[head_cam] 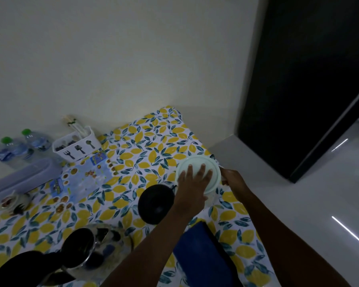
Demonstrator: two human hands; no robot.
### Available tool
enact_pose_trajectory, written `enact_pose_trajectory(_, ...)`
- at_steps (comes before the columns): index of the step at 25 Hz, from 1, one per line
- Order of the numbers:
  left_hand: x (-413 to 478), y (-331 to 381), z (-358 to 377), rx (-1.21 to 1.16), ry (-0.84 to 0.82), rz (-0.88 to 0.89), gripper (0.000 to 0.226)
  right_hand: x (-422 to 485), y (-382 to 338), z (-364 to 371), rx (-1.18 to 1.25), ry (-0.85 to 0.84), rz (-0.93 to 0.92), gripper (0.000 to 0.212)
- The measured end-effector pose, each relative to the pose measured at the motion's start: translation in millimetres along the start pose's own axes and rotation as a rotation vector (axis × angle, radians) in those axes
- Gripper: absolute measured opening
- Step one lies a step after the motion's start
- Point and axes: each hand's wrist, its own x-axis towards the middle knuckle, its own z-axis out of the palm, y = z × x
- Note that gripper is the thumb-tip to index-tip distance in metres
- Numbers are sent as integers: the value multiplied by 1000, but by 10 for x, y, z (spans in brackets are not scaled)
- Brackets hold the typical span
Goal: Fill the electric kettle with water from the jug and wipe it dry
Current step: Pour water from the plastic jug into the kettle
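Note:
A clear jug with a pale green lid (215, 172) stands near the right edge of the lemon-print table (145, 146). My left hand (193, 183) lies flat on the lid with the fingers spread over it. My right hand (232, 177) is closed around the jug's handle on its right side; the handle itself is hidden. The steel electric kettle (81, 247) sits at the lower left with its lid up and its black handle toward me. Its round black base (155, 204) lies just left of the jug. A folded blue cloth (201, 249) lies under my left forearm.
At the back left stand a white cutlery holder (77, 146) and three water bottles (19, 148) against the wall. A lilac box (23, 175) and a small dish with a fork (15, 201) sit at the left. A tall dark cabinet (298, 79) stands right of the table.

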Motion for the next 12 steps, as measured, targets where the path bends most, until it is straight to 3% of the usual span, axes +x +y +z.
enact_pose_trajectory(4, -311, -82, -28, -84, 27, -17, 81, -245, 26, 87, 65, -99, -92, 28)
enact_pose_trajectory(8, -803, -128, -114, -188, 158, -114, 81, -336, -231, 359, -100, -52, -87, 56)
enact_pose_trajectory(12, -1158, -212, -393, -66, 148, -259, 104, -508, -493, 695, -54, -128, -221, 59)
